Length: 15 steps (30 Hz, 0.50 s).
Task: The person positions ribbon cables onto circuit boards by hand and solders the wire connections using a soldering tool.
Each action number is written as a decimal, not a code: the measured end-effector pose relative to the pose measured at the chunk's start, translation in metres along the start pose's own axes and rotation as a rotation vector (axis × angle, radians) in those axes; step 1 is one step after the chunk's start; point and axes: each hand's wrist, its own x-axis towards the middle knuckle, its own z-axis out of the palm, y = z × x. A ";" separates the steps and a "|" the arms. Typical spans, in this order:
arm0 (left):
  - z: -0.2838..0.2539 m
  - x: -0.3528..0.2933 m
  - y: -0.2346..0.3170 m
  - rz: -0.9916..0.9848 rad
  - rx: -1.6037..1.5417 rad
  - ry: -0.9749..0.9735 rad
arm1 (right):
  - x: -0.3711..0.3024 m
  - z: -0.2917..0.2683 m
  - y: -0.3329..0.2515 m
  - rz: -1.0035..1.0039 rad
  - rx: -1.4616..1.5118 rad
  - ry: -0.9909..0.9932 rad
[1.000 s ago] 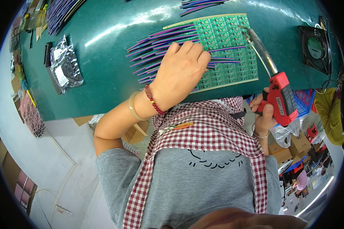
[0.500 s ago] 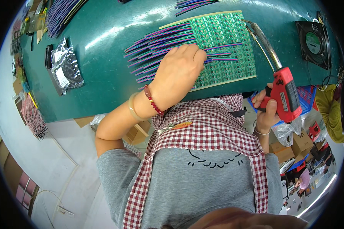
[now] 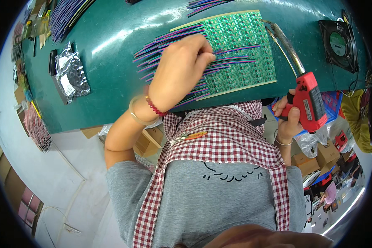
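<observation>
My left hand [image 3: 182, 62] is closed in a pinch over the left part of a green circuit board panel [image 3: 246, 33]. Its fingertips are at a few thin multicoloured wires [image 3: 237, 48] lying across the panel; what sits between them is hidden. Many more purple, blue and black wires [image 3: 153, 47] stick out from the panel's left side, partly under this hand. At the right, my right hand [image 3: 289, 118] is wrapped round the handle of a red and black soldering gun [image 3: 312, 101]. Its bent metal tip [image 3: 275, 27] is beside the panel's upper right corner.
A black fan [image 3: 339, 46] stands on the green table [image 3: 115, 78] at the right. Toward the left lies a silver foil bag [image 3: 72, 74]. Wire bundles [image 3: 68, 16] lie at the far left, with another [image 3: 206, 5] above the panel. A blue crate [image 3: 330, 103] is below the right edge.
My left hand has moved left and slightly up over the panel, uncovering more wire on it. My right hand and the soldering gun have barely moved.
</observation>
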 end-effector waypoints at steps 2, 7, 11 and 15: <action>0.003 -0.001 -0.006 0.010 0.043 0.046 | -0.003 0.000 0.001 0.010 0.006 -0.018; 0.010 -0.007 -0.017 0.251 0.281 0.112 | -0.018 -0.004 0.005 0.155 -0.037 -0.187; 0.007 -0.009 -0.013 0.287 0.456 0.106 | -0.023 -0.001 0.004 0.177 -0.103 -0.290; 0.010 -0.009 -0.012 0.266 0.576 0.085 | -0.026 0.002 0.007 0.166 -0.108 -0.318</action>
